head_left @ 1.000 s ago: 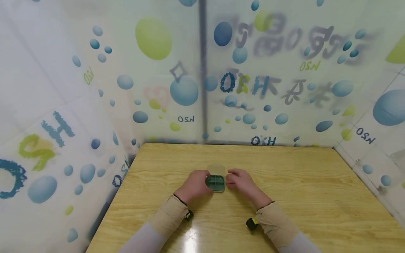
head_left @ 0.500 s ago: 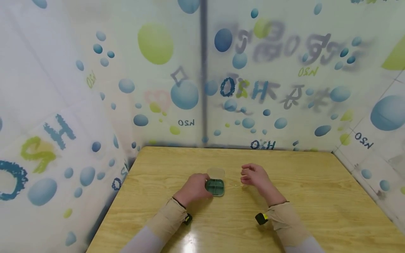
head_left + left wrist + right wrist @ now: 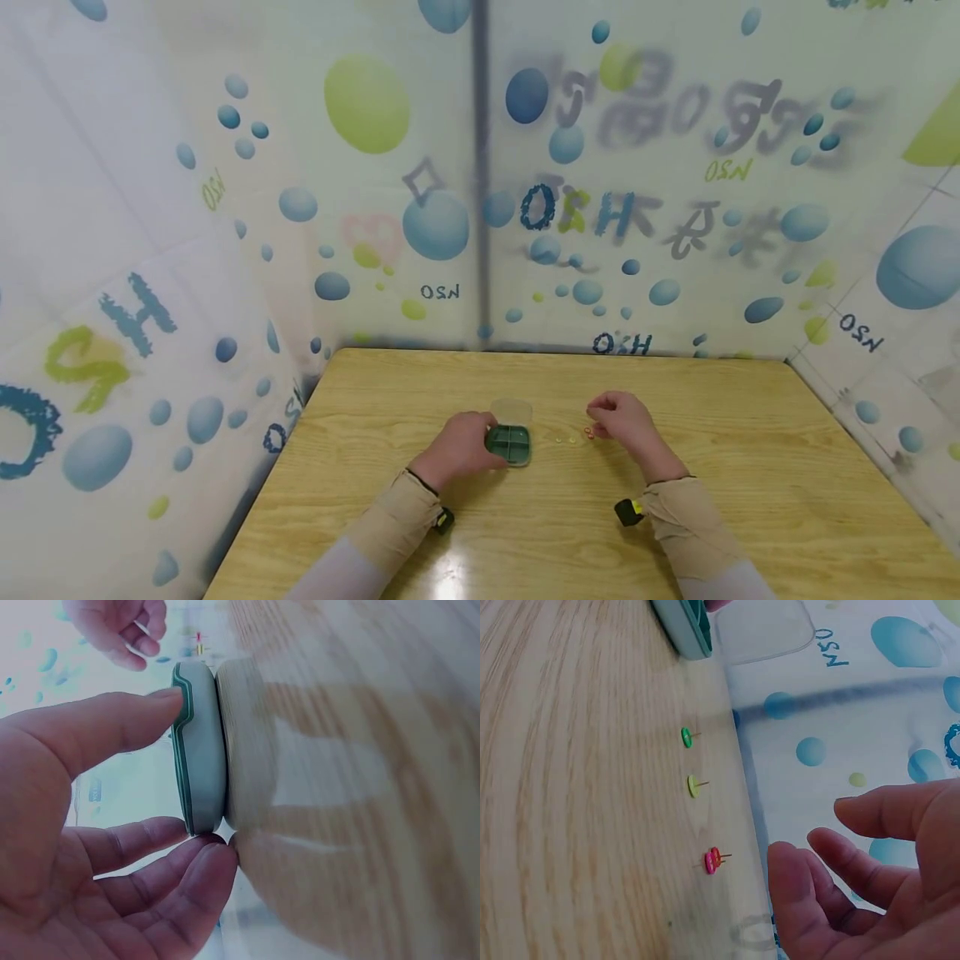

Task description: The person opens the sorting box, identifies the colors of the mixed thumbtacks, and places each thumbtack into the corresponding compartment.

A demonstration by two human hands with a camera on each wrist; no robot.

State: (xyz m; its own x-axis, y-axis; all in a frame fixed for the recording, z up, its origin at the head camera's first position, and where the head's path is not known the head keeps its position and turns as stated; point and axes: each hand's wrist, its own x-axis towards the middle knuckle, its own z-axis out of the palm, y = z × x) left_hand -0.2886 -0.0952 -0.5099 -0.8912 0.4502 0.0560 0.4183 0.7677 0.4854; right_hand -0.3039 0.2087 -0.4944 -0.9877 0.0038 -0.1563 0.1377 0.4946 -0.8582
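Observation:
My left hand (image 3: 459,448) holds a small green compartment box (image 3: 510,447) on the table, its clear lid (image 3: 512,411) folded back. In the left wrist view, the thumb (image 3: 146,716) presses the box's rim while the other fingers curl under the opposite side. Dividers split the box inside. My right hand (image 3: 624,421) hovers to its right, fingers bent and tips apart, holding nothing. Below those fingers, a pink thumbtack (image 3: 710,862) overlaps a red thumbtack (image 3: 716,855), points sticking up. A yellow thumbtack (image 3: 694,786) and a green thumbtack (image 3: 687,737) stand in line toward the box.
The wooden table (image 3: 712,433) meets patterned wall sheets (image 3: 675,250) at its back edge and sides. A black wrist camera (image 3: 628,512) hangs under the right forearm, and another camera (image 3: 444,521) under the left, both close above the tabletop.
My right hand has moved from beside the box off to the right, uncovering the thumbtacks on the table. The left hand keeps its grip on the box, whose lid stays folded back.

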